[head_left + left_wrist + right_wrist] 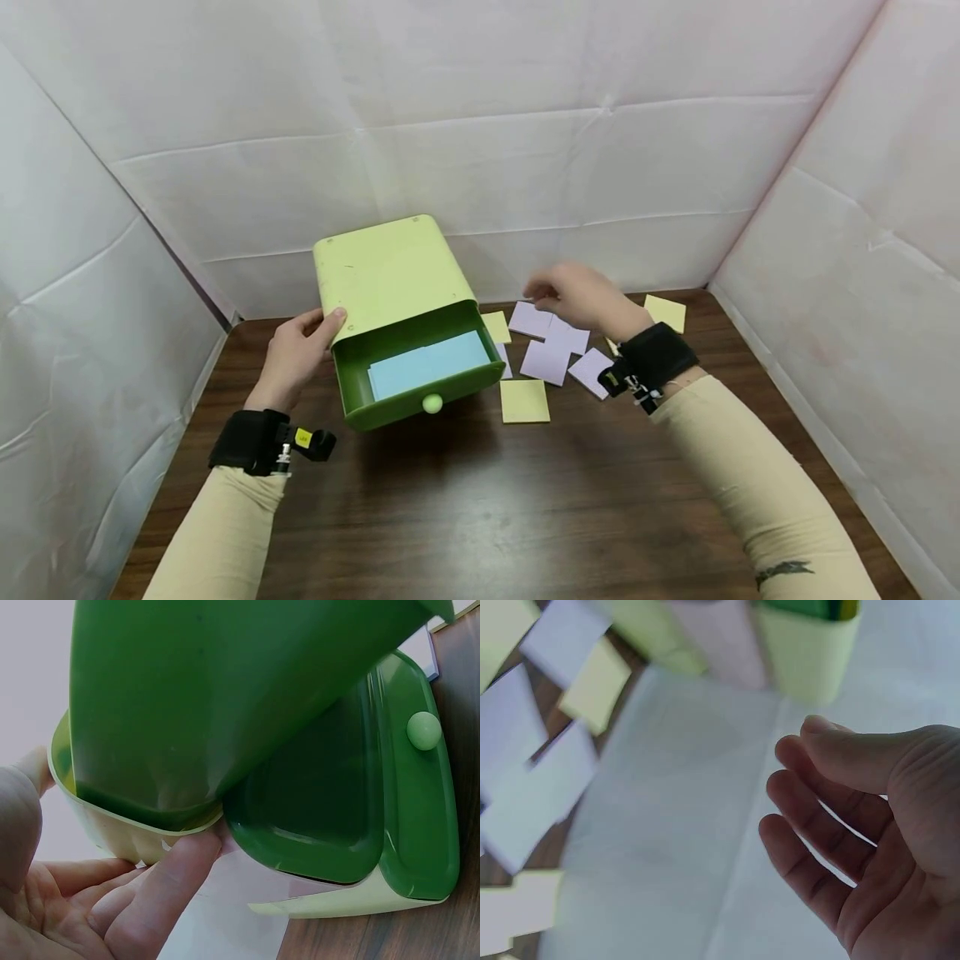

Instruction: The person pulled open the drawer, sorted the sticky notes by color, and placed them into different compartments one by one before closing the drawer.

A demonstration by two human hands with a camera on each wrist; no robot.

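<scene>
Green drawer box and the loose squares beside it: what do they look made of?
The drawer box looks like moulded plastic: smooth, slightly glossy, rounded corners, one-piece knob. The loose squares look like thin matte paper, probably sticky notes, lying flat on the wood-grain table.

Two forearms in close-fitting cream sleeves, black wrist straps on both, each carrying a small black camera mount with metal screws and a yellow label, dark tattoo below right sleeve's edge.

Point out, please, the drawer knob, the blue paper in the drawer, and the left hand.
drawer knob (pixel 432 404): head view, the round face of the knob.
blue paper (pixel 427 364): head view, middle of the sheet.
left hand (pixel 296 354): head view, back of the hand.
</scene>
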